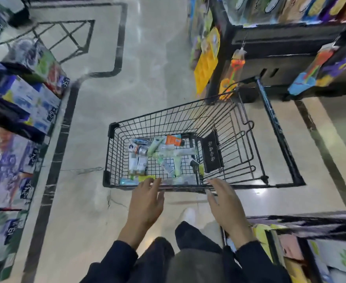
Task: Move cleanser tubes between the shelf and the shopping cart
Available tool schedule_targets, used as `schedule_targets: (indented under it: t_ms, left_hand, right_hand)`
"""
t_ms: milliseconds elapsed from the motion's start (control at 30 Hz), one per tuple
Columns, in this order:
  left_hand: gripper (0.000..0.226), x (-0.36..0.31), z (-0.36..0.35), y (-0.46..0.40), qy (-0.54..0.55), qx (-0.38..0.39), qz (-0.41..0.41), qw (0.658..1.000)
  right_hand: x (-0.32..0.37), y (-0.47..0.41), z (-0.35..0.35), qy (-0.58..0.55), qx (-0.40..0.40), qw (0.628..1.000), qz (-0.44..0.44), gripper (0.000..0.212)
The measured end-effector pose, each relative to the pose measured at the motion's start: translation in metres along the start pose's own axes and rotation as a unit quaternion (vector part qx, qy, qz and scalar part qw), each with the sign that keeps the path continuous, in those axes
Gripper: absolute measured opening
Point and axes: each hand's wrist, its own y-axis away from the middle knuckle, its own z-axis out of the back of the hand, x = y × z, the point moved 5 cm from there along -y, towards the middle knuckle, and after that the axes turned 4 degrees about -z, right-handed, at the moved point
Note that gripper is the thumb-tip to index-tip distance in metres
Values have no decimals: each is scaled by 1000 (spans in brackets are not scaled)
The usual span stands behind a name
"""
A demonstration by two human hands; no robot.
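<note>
Black coated metal wire for the shopping cart (pixel 168 119), matt. Glossy pale polished stone on the floor (pixel 151 58), reflecting lights. Smooth plastic on the cleanser tubes (pixel 164 152).

left hand (pixel 145 203): flat, fingers straight, palm down
right hand (pixel 226 205): fingers spread, palm down
arms: both stretched forward, dark sleeves

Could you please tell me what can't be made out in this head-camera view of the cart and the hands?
- Labels on the tubes in the shopping cart: too small and blurred.
- Whether the left hand or right hand touches the cart's near rim: motion blur.
- Goods on the left shelf: smeared and cut off by the edge.
- Cart wheels: hidden under the basket.
</note>
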Motion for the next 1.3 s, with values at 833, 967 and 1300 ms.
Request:
schedule_targets:
  t_ms: [833,967,1300]
  left_hand:
    - [52,168,-199,-275,54,208,95,972]
    - [53,183,-246,-322,30,210,55,976]
    - [54,213,-324,-346,-78,250,-14,965]
  right_hand:
    - [-46,-318,-213,103,220,962,-128,38]
    - [-72,-340,-273,92,247,950,-166,40]
    - [-128,-365,-362,55,220,942,-248,45]
